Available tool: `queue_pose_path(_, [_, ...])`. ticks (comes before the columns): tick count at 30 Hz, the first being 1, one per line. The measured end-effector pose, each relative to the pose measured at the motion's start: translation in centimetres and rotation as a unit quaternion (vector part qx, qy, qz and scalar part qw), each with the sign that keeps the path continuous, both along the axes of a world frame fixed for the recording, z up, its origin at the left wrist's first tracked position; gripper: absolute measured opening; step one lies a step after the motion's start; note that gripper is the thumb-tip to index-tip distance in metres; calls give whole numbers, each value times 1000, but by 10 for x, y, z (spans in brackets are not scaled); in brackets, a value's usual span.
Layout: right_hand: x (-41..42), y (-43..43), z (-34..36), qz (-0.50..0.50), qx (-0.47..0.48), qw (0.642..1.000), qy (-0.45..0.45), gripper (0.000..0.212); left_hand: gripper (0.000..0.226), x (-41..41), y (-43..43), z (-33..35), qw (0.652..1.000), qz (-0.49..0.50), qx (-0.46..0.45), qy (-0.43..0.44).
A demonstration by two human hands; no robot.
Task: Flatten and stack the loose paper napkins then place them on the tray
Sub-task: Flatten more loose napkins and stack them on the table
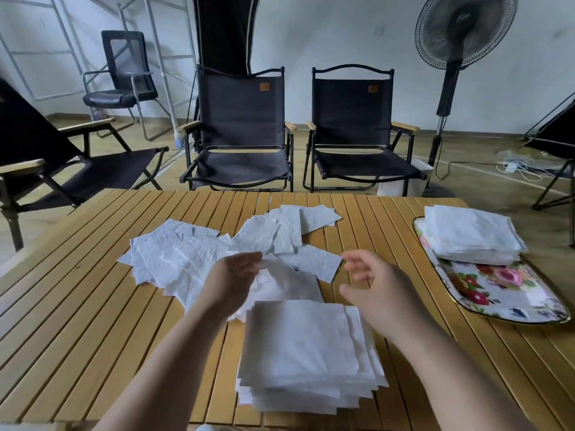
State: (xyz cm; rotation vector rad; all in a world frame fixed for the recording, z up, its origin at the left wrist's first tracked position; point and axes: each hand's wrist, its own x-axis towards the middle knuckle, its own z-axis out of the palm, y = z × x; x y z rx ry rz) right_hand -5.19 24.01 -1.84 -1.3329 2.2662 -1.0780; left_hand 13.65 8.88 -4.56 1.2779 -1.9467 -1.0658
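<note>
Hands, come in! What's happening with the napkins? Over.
Left hand pinches one loose napkin; right hand open, empty. Near stack on table, second stack on tray. Nothing blocking.

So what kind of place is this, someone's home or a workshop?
Probably an indoor studio or workspace dressed like a campsite, not a home. A slatted wooden camping table faces black folding camp chairs, with a standing fan and loose cables on the floor by a bare white wall.

Table (93,321) was slatted wood, smooth with faint sheen. Loose napkins (174,253) were matt white paper, embossed. Tray (513,293) looked glossy, gilt-rimmed. Chairs (241,119) had black matt cloth.
</note>
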Motion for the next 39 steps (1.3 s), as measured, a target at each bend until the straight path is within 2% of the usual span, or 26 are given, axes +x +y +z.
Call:
queue_pose_path(3, [11,-3,3,54,-39,997,38,65,36,4,13,18,997,-11,-36,60])
queue_pose_path(6, [28,-10,6,94,-66,992,59,70,25,7,32,30,993,-40,-66,90])
queue_pose_path(8, [37,-13,7,87,-96,989,73,59,16,11,43,36,993,-41,-81,75])
queue_pose_path(10, [43,-15,8,74,-151,981,99,33,11,16,50,38,991,-44,-122,46])
queue_pose_path(13, [46,-12,15,57,-218,970,91,6,15,22,49,37,983,-48,-176,-5])
queue_pose_path(15, [45,-6,22,45,-243,969,18,4,21,26,46,35,989,-45,-139,-39])
queue_pose_path(17, [40,2,30,39,-255,965,-54,5,12,30,42,37,997,-41,-65,-31])
queue_pose_path(18, [36,7,32,36,-252,964,-83,6,6,32,40,38,999,-46,-17,3])
queue_pose_path(20, [29,15,35,32,-225,964,-141,7,10,35,38,41,990,-80,74,89])
queue_pose_path(22, [20,21,33,38,-166,968,-186,6,18,38,36,43,972,-110,131,161])
queue_pose_path(25, [4,30,29,75,21,976,-205,8,26,38,36,41,952,-135,180,208])
queue_pose_path(26, [-1,34,28,85,90,971,-205,8,24,38,36,39,953,-145,189,189])
queue_pose_path(28, [-9,38,26,97,199,956,-191,14,17,39,34,33,962,-173,188,97])
queue_pose_path(30, [-12,36,22,82,260,950,-152,27,17,41,34,25,962,-207,177,-3])
queue_pose_path(31, [-12,34,18,59,272,953,-123,36,18,40,35,22,964,-205,170,-25])
queue_pose_path(33, [-13,28,12,1,256,965,-64,47,18,36,32,17,983,-150,107,-17])
queue_pose_path(34, [-14,24,11,-27,222,973,-56,45,18,34,26,14,993,-103,53,-4])
queue_pose_path(37, [-20,10,-2,-69,101,990,-74,26,19,32,4,6,998,-12,-56,-16])
queue_pose_path(39, [-27,-3,-19,-66,74,992,-81,9,17,31,-6,-6,992,-46,-64,-101])
